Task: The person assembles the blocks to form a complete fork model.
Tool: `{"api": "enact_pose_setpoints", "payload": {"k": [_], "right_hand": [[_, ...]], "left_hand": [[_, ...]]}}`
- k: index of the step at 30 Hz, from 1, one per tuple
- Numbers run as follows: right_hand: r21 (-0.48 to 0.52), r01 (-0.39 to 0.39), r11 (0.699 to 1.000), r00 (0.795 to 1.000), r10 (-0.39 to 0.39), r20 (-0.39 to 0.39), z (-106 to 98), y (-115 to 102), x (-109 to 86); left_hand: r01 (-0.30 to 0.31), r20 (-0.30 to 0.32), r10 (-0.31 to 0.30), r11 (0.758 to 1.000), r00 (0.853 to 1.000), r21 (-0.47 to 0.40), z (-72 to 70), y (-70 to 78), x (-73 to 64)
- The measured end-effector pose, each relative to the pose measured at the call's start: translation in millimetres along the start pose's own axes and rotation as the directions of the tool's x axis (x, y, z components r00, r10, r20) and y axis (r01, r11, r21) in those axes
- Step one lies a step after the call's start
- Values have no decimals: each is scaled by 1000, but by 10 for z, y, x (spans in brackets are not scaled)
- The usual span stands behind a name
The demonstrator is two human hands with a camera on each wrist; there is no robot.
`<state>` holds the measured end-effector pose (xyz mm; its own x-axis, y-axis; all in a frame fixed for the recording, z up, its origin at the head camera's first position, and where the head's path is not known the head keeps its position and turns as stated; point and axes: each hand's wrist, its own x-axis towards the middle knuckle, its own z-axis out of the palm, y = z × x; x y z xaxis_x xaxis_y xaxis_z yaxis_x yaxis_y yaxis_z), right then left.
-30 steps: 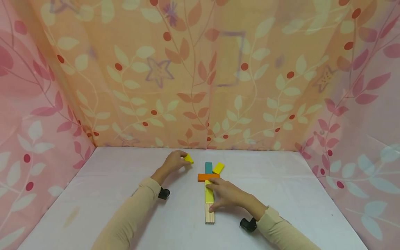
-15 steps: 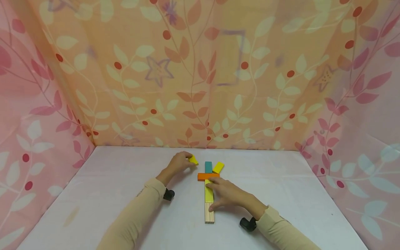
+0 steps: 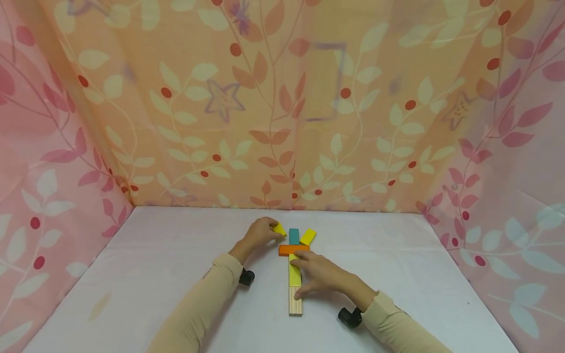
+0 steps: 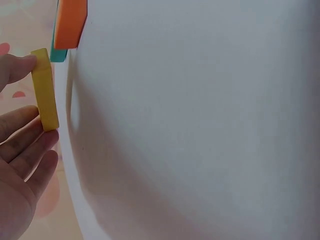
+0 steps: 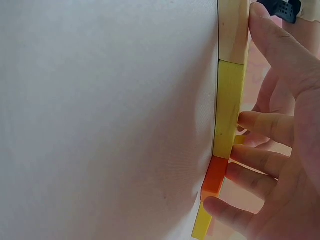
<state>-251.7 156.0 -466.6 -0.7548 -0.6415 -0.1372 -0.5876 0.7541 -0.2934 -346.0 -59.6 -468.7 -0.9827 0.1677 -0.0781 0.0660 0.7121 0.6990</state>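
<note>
My left hand (image 3: pixel 261 234) pinches a small yellow block (image 3: pixel 279 229) between thumb and fingertips, tilted, just left of the teal block (image 3: pixel 294 236). In the left wrist view this yellow block (image 4: pixel 46 95) spans from thumb to fingers. A second yellow block (image 3: pixel 308 237) lies slanted to the right of the teal one. Below them an orange block (image 3: pixel 287 250) lies crosswise. A longer yellow block (image 3: pixel 294 275) and a plain wooden block (image 3: pixel 295 307) continue in line toward me. My right hand (image 3: pixel 326 274) rests with extended fingers along this row, thumb at the wooden block.
The blocks lie on a white-covered table (image 3: pixel 388 264). A leaf-patterned curtain (image 3: pixel 273 98) rises behind it, with pink patterned cloth (image 3: pixel 521 162) on both sides. Black wrist-worn devices (image 3: pixel 350 317) show at both wrists.
My left hand has moved right and slightly toward me, bringing the yellow block close to the teal block. The right hand stays in place on the row.
</note>
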Motion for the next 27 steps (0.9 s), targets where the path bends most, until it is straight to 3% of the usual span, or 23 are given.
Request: {"api": "enact_pose_setpoints", "payload": {"k": [7,27], "right_hand": [[-5,9,1000,1000,-9,-10,-1,-10,-7],[-11,11,1000,1000,-11,-9,-9,-19,-13]], "left_hand": [[27,17,-27,1000,999,16,56,17,3],[-8,67,2,996,998,85,109,47,-19]]}}
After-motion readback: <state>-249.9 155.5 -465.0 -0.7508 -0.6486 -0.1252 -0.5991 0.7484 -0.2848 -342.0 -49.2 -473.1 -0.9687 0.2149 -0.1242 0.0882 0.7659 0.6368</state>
